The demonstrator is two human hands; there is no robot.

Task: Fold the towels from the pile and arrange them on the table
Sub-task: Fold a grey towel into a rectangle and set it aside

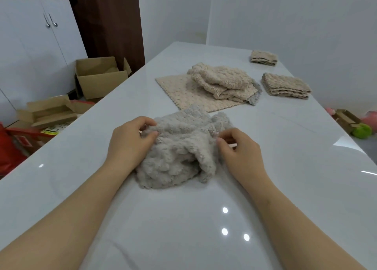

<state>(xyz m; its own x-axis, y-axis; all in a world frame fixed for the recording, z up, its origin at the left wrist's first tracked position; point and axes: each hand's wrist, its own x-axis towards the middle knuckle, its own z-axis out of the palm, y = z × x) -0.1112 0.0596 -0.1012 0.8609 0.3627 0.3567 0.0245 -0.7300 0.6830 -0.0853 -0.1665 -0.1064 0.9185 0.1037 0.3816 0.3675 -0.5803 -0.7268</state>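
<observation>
Our left hand (130, 140) and right hand (239, 147) pinch the crumpled grey towel (179, 153) on the counter (285, 167); we judge it light, limp and fluffy, best gripped at its corners.

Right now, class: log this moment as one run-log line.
left hand: gripping grey towel | right hand: pinching its edge | towel: crumpled | folded stacks: two

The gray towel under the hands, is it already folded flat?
No, the gray towel lies crumpled in a loose heap on the table, with the left hand and right hand pinching its sides.
</observation>
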